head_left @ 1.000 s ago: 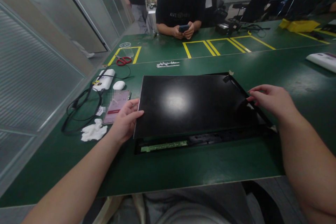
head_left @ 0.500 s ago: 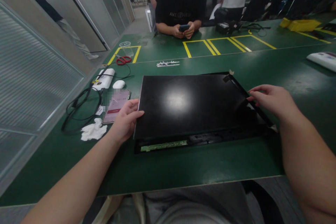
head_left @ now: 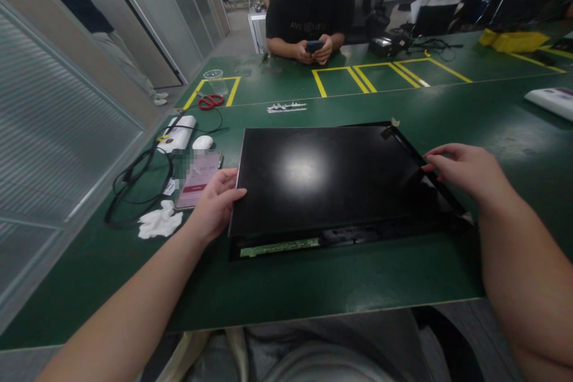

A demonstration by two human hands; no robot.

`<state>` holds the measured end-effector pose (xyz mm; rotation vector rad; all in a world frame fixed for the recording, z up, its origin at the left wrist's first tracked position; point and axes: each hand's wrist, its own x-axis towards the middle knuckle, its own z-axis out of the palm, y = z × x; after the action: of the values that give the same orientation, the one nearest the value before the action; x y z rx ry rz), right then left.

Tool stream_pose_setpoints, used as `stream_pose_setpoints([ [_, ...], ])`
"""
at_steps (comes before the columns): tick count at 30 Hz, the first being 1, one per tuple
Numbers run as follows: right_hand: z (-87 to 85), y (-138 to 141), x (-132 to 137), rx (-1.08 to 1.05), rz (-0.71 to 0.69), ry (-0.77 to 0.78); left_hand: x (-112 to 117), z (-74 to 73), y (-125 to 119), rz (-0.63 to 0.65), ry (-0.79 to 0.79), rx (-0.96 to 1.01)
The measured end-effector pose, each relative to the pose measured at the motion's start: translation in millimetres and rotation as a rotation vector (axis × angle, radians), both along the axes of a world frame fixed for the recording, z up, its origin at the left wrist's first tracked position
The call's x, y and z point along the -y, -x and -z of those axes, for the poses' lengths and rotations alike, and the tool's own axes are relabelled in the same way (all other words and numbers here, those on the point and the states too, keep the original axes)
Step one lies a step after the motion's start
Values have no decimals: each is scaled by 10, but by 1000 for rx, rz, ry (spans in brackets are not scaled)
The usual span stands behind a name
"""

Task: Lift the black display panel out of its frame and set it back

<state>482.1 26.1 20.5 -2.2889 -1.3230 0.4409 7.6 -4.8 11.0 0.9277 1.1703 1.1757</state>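
Black panel (head_left: 308, 182) over black frame (head_left: 358, 236) on bench (head_left: 358, 286), left side seemingly raised. Work looks unfinished to me: panel neither flush nor free, green strip (head_left: 280, 248) exposed. Left hand (head_left: 215, 206): grip clamped on panel's left edge. Right hand (head_left: 465, 170): fingers at frame's right rim; can't tell whether clamped.

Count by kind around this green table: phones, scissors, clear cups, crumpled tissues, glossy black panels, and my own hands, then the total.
Phones: 2, a pink-screened phone and a dark phone held opposite
Red scissors: 1
Clear cup: 1
Crumpled tissue: 1
Glossy black panel: 1
Your hands: 2, left hand and right hand
Total: 8
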Motion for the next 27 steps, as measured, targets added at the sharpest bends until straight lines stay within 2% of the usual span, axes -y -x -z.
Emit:
stream_pose_setpoints([
  [17, -48, 28, -2, 51, -48, 43, 5, -21, -36, -16, -1, -13],
  [22, -63, 60, 1, 39, -23, 38, 2, -13, -39, -41, 12, -19],
  [27, -79, 83, 3, 41, -23, 44, 0, -3, 6, -27, -57, -76],
])
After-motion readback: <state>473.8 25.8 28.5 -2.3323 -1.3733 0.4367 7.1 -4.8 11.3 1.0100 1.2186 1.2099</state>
